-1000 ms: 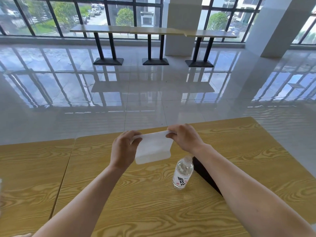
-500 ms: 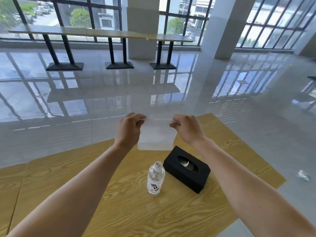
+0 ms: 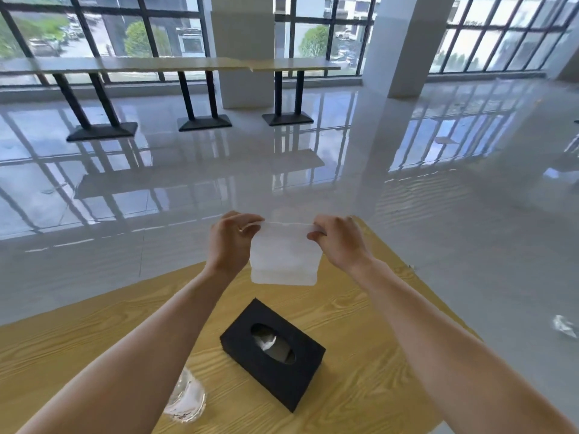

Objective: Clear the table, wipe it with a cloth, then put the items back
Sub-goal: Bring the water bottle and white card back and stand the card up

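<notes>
A: Hands?
B: Both pinching. The left hand (image 3: 233, 242) and right hand (image 3: 340, 242) each hold a top corner of the white cloth (image 3: 283, 261), stretched out above the table (image 3: 360, 324) near its far corner. Probably spreading it to wipe.
A: Items?
B: The black tissue box (image 3: 272, 349) is mid-table and the clear bottle (image 3: 186, 399) sits nearer, left of it, half under the left forearm. Not cleared yet.
A: Text?
B: None legible, bottle label is blurred.

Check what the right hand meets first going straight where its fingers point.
Right hand points along the top edge of the thin white tissue sheet; first is probably the left hand pinching the other corner, depth unclear.
</notes>
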Tool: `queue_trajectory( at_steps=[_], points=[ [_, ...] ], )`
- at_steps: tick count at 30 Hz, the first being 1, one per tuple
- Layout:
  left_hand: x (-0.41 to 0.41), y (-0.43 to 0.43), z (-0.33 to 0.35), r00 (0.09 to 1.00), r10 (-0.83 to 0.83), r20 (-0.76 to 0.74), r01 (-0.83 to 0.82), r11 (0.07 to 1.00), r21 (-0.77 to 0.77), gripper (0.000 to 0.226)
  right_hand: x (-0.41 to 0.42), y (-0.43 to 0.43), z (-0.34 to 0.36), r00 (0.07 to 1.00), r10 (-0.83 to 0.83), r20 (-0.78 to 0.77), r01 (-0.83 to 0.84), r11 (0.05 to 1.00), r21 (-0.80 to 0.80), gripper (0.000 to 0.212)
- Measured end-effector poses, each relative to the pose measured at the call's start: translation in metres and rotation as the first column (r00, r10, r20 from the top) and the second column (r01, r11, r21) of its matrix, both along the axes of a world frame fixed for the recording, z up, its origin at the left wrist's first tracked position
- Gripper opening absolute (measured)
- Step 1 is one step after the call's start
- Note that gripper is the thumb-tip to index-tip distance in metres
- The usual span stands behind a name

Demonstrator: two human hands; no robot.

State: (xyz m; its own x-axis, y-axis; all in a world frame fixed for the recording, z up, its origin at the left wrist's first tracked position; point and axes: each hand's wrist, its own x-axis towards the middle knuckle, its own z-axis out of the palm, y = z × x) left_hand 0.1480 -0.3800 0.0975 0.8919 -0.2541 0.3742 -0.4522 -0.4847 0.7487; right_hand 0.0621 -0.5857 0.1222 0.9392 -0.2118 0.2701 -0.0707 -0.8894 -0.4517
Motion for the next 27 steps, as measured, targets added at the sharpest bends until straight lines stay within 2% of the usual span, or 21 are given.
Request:
queue_trajectory(
  at_steps=[4,8,15,20,24,27],
  points=[
    [0.005,-0.052,-0.01,0.998,0.008,-0.065,-0.009,1.0,-0.003,0.017,0.006,-0.046,-0.012,0.999,-0.027,-0.031,0.027,1.0,0.004,0.018],
    [0.014,-0.095,-0.019,0.993,-0.003,-0.122,0.002,1.0,-0.006,0.019,0.003,-0.076,-0.025,0.992,-0.098,-0.074,0.099,0.995,0.009,0.029],
    [0.023,-0.168,-0.044,0.965,-0.124,-0.232,0.127,0.992,0.002,0.019,-0.018,-0.121,-0.052,0.956,-0.274,-0.104,0.274,0.962,-0.014,0.034],
    [0.038,-0.223,-0.055,0.953,-0.167,-0.252,0.176,0.984,0.013,0.019,-0.011,-0.168,-0.068,0.941,-0.323,-0.106,0.322,0.946,-0.025,0.018],
    [0.061,-0.271,-0.056,0.952,-0.183,-0.245,0.19,0.982,0.006,0.026,0.004,-0.2,-0.077,0.944,-0.321,-0.076,0.323,0.946,0.016,0.02],
    [0.078,-0.304,-0.056,0.946,-0.197,-0.256,0.207,0.978,0.011,0.028,0.014,-0.22,-0.082,0.939,-0.338,-0.065,0.34,0.94,0.035,0.032]
  ],
)
